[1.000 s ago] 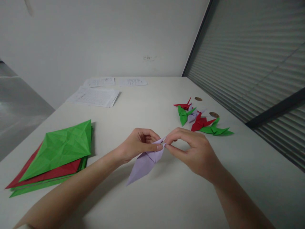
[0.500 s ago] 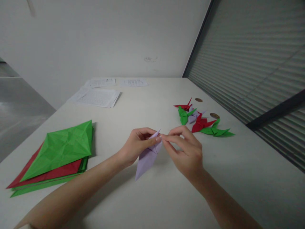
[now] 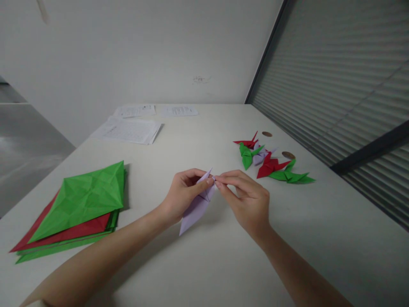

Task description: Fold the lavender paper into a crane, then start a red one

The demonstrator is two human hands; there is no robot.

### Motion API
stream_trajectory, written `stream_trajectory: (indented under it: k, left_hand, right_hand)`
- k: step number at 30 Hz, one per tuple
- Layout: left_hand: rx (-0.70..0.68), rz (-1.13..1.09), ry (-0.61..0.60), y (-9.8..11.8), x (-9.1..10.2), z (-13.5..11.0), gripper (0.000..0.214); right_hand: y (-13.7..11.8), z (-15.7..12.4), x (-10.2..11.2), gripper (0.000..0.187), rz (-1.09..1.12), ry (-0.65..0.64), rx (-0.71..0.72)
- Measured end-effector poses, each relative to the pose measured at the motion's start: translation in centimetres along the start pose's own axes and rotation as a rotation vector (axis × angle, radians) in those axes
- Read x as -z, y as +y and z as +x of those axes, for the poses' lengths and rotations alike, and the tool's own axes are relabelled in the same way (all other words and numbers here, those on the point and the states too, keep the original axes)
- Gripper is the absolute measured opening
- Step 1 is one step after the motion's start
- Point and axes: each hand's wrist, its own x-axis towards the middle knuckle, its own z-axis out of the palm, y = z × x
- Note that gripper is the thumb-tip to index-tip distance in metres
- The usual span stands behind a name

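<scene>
A partly folded lilac paper model [image 3: 195, 209] is held just above the white table [image 3: 198, 264] at the centre. My left hand [image 3: 185, 194] grips its upper body, thumb pressed on the paper. My right hand [image 3: 247, 200] pinches a small point at the model's top between thumb and forefinger, right against my left thumb. The model's long pointed end hangs down toward me.
A stack of creased green and red paper squares [image 3: 75, 207] lies at the left. Several finished red, green and lilac folded cranes [image 3: 271, 164] sit at the right, near two brown discs [image 3: 287, 154]. Printed sheets [image 3: 131, 129] lie at the far side. Window blinds run along the right.
Both hands have shifted slightly left and away from me with the lilac model. Its long point has swung up and closer to my left wrist.
</scene>
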Motion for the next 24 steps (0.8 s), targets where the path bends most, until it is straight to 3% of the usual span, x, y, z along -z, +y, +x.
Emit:
stream_trajectory:
  k: [16, 24]
  left_hand:
    - [0.019, 0.046, 0.004, -0.36, 0.4, 0.48, 0.027]
    - [-0.041, -0.004, -0.004, -0.86, 0.46, 0.38, 0.018]
  right_hand:
    - [0.34, 0.06, 0.07, 0.011, 0.034, -0.051, -0.075]
    - [-0.27, 0.16, -0.17, 0.006, 0.158, -0.032, -0.252]
